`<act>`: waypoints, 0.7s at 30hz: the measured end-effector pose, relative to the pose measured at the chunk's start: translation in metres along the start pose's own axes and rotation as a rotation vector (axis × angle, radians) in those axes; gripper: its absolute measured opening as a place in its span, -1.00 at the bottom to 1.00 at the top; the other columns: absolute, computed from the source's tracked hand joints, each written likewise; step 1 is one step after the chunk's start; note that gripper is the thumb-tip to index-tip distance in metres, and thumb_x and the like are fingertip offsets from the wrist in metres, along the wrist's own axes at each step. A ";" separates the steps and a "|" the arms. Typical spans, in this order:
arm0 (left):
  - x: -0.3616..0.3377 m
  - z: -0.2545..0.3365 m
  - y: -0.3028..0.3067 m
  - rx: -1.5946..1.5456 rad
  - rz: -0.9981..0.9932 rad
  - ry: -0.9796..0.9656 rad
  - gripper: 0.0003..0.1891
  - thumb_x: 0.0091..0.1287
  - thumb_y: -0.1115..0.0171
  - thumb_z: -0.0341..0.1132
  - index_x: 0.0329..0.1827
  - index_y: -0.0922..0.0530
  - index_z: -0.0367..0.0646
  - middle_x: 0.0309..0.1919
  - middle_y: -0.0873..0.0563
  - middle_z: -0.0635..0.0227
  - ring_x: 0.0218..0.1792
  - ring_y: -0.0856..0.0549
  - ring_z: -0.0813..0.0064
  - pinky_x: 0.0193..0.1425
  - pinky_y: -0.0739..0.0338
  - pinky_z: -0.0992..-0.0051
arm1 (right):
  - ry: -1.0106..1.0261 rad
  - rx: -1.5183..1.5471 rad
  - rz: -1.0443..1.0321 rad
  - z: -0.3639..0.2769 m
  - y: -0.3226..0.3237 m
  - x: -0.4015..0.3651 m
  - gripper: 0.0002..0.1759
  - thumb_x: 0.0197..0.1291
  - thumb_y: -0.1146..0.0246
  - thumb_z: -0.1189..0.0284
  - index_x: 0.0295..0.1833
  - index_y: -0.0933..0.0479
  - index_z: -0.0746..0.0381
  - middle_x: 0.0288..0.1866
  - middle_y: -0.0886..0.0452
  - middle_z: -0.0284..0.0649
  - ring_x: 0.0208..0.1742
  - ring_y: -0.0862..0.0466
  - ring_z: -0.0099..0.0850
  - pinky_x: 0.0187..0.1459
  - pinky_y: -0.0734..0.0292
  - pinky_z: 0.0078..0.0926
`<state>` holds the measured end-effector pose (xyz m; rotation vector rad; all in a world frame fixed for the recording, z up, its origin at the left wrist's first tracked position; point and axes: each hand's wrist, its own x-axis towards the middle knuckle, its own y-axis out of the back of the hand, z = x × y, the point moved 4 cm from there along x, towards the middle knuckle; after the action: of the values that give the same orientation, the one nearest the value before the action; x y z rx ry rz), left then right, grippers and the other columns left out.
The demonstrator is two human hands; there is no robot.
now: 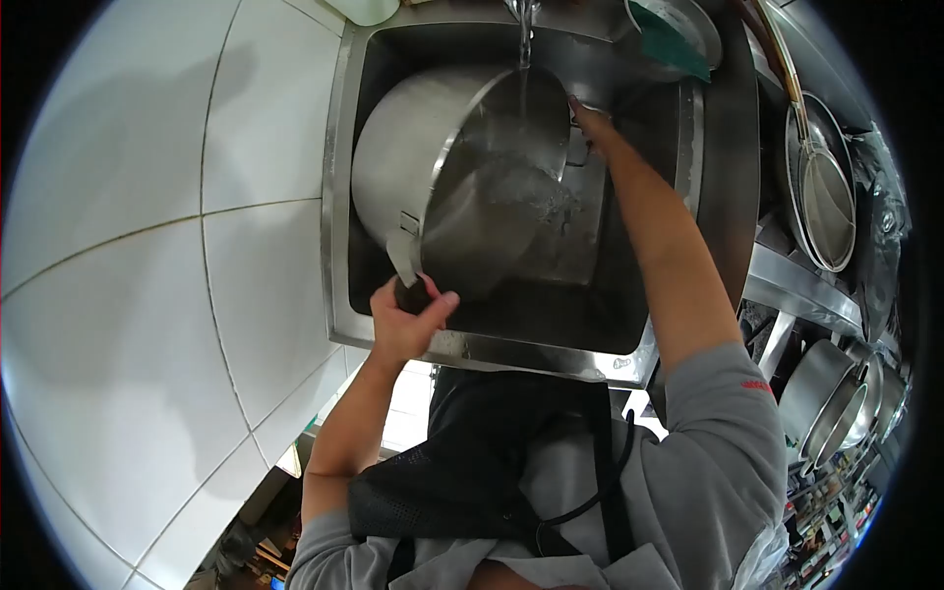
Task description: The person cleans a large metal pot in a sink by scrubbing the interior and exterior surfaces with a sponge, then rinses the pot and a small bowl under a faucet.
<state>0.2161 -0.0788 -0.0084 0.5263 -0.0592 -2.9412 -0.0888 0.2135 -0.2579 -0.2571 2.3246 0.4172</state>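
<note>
A large metal pot (393,138) lies tilted on its side in the steel sink (337,246), its mouth facing right. Water from the tap (526,25) runs down at the pot's mouth and splashes inside it. My left hand (408,317) is wrapped round the dark grip of the pot's handle (402,254) near the sink's front edge. At the far right side of the pot, my right hand (592,126) reaches to the rim; its fingers are partly hidden, and what they hold is unclear.
A bowl with a green cloth (669,44) stands at the sink's back right corner. Strainers (826,206) and pans lie on the right, with stacked metal pots (816,393) below them. White wall tiles (108,324) border the sink on the left.
</note>
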 end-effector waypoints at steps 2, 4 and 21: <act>-0.002 0.017 -0.008 0.373 -0.103 -0.133 -0.72 0.11 -0.55 -0.32 -0.41 -0.54 -0.19 -0.64 -0.61 0.46 -0.64 -0.62 0.57 -0.51 -0.49 0.51 | -0.089 0.222 -0.033 0.024 -0.012 0.023 0.04 0.28 0.02 -0.37 0.59 -0.10 0.20 0.63 -0.14 -0.15 0.60 -0.08 0.01 0.47 0.00 0.31; -0.003 0.027 -0.014 0.498 -0.195 -0.184 -0.70 0.09 -0.57 -0.30 -0.40 -0.54 -0.19 -0.64 -0.61 0.41 -0.65 -0.62 0.50 -0.50 -0.50 0.49 | -0.048 0.331 -0.024 0.023 -0.026 -0.003 0.04 0.27 0.05 -0.40 0.58 -0.13 0.19 0.61 -0.17 -0.14 0.59 -0.11 -0.01 0.48 -0.02 0.26; -0.032 0.047 -0.046 0.833 -0.412 -0.513 -0.71 0.12 -0.52 -0.24 -0.36 -0.59 -0.23 -0.59 -0.68 0.18 -0.56 -0.70 0.12 -0.46 -0.57 0.28 | 0.170 0.950 -0.098 0.043 -0.037 0.007 -0.11 0.31 0.04 -0.28 0.53 -0.22 0.13 0.61 -0.16 -0.13 0.60 -0.13 -0.11 0.54 0.21 0.14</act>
<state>0.2229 -0.0282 0.0439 -0.1962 -1.4167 -3.2458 -0.0545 0.1944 -0.2997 0.0679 2.3852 -0.7817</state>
